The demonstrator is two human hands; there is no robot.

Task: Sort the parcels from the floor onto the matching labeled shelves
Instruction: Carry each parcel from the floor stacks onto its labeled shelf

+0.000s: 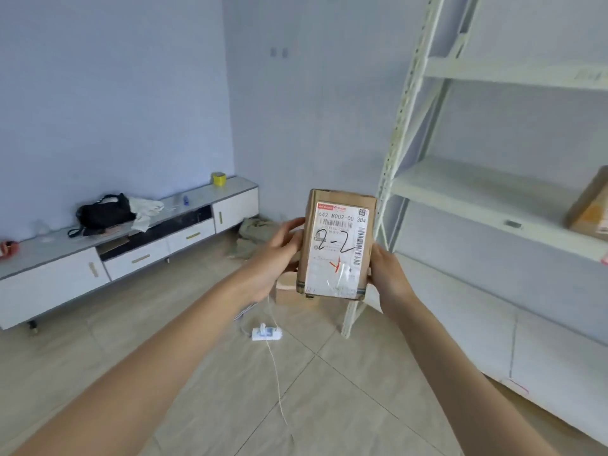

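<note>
Tiled floor below; parcel (337, 243) upright between hands, left (279, 255), right (386, 274), both gripping edges.

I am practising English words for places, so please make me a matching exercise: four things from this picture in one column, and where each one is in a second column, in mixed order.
Things
1. parcel marked 2-2
2. yellow tape roll
3. power strip
4. second parcel

Places
A. on the tiled floor
B. on a shelf of the white rack, at the right edge
C. held between the left hand and the right hand
D. on top of the low cabinet

Pairs: 1-C, 2-D, 3-A, 4-B
</note>
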